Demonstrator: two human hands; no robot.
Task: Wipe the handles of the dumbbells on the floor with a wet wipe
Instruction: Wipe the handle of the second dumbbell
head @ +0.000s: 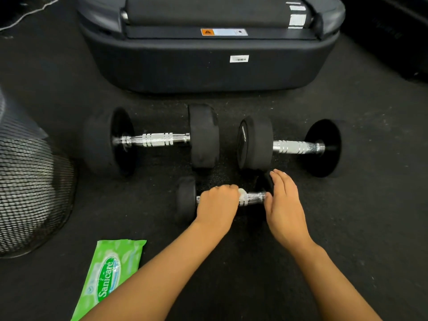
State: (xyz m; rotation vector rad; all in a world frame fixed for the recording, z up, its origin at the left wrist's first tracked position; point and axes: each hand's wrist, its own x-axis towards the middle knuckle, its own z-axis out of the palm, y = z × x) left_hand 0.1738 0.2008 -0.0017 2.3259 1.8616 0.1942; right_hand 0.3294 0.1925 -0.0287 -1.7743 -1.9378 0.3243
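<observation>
Three black dumbbells with chrome handles lie on the dark rubber floor. The small near dumbbell [186,198] is under my hands. My left hand [217,202] is closed around its handle [254,197] with a white wet wipe [242,195] wrapped round the bar, a bit of it showing at my fingers. My right hand [283,205] rests flat with fingers together against the right weight, mostly hiding it. A large dumbbell [157,139] lies behind on the left, a second one [294,147] behind on the right.
A green Sanicare wipes pack [111,272] lies on the floor at lower left, beside my left forearm. The dark rear end of a treadmill [208,66] stands just behind the dumbbells. A black mesh object [30,191] sits at far left.
</observation>
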